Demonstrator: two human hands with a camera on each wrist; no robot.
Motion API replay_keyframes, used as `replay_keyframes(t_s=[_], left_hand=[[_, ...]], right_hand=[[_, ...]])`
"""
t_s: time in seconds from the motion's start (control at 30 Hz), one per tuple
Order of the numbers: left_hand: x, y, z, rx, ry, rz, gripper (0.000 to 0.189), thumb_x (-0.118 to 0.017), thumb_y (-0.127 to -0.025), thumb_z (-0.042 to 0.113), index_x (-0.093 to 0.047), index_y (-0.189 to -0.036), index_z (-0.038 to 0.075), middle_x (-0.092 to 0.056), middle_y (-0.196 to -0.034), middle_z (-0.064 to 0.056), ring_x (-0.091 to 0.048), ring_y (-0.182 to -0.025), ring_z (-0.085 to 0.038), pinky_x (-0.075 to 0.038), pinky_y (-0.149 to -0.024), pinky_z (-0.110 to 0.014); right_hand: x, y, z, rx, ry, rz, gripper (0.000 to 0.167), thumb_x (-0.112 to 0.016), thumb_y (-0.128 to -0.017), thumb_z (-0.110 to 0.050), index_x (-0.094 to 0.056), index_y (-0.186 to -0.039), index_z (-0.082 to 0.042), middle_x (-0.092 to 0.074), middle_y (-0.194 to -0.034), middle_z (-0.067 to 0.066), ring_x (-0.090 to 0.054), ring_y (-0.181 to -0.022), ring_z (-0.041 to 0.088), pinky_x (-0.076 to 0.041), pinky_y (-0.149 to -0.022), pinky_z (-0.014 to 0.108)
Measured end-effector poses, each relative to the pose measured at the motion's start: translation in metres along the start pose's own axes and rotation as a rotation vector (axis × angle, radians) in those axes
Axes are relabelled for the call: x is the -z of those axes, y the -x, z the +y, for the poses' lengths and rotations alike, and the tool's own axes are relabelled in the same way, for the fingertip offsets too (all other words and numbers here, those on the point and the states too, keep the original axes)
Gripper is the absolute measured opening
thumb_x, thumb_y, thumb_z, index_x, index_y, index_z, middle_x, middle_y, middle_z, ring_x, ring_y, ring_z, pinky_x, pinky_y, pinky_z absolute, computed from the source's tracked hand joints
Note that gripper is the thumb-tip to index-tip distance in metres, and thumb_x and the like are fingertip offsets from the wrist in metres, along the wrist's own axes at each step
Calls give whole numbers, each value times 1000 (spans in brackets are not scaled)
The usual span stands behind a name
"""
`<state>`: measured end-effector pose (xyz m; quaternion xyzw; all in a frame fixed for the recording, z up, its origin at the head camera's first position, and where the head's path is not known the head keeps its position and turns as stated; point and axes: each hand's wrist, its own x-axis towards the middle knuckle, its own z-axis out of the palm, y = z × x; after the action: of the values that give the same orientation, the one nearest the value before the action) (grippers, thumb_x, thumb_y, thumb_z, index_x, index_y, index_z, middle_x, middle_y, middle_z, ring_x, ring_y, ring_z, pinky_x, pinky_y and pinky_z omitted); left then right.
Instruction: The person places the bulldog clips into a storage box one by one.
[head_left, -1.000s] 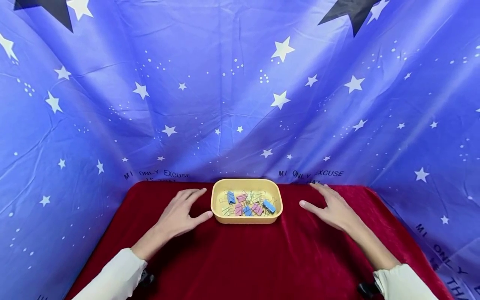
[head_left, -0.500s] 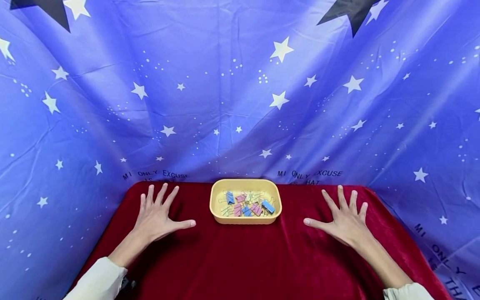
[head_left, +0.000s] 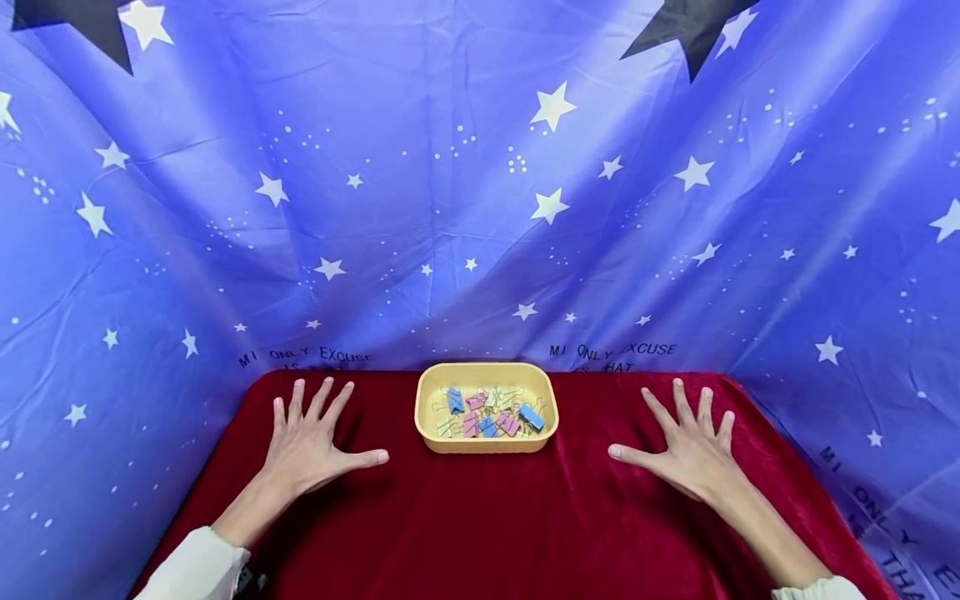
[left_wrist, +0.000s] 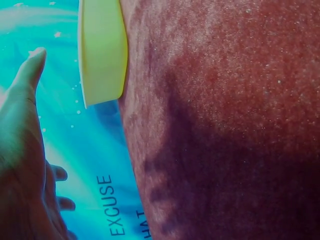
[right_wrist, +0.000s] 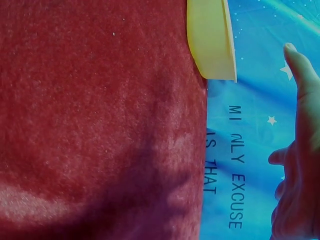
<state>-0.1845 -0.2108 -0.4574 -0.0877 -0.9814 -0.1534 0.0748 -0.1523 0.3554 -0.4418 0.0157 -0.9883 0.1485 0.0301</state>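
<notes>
A yellow rectangular tub (head_left: 487,446) stands near the far edge of the table, between the two hands. Inside it lie several binder clips, among them a blue binder clip (head_left: 531,417), a pink binder clip (head_left: 507,424) and pale yellow ones, with thin wire handles. My left hand (head_left: 303,450) hovers left of the tub, fingers spread, holding nothing. On the other side my right hand (head_left: 693,454) is spread the same way and holds nothing. Both thumbs point toward the tub without touching it. In the left wrist view the tub's outer wall (left_wrist: 104,50) shows beyond the thumb.
A dark red velvet cloth (head_left: 480,525) covers the table. Behind and at both sides hangs a blue curtain (head_left: 450,208) with white stars and printed lettering. The hands cast shadows on the cloth.
Both hands have drawn back outward from near the tub, and their fingers have fanned wide. The tub stays in its place, while the head view has shifted slightly.
</notes>
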Motion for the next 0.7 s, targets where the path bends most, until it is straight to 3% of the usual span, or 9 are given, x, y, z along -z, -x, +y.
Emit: replay_keyframes(t_s=[0.7], left_hand=[[-1,2,2,-22,-29,17,133,-77,-74,93,-39,-177,18,-34,-182,-25,-12,-171,-63,-8,-133,-86]], right_hand=[[6,2,-1,14,16,9,125,-70,-89,-86,-19,-182,-20,2,-185,35,17,-164,72,16,-122,93]])
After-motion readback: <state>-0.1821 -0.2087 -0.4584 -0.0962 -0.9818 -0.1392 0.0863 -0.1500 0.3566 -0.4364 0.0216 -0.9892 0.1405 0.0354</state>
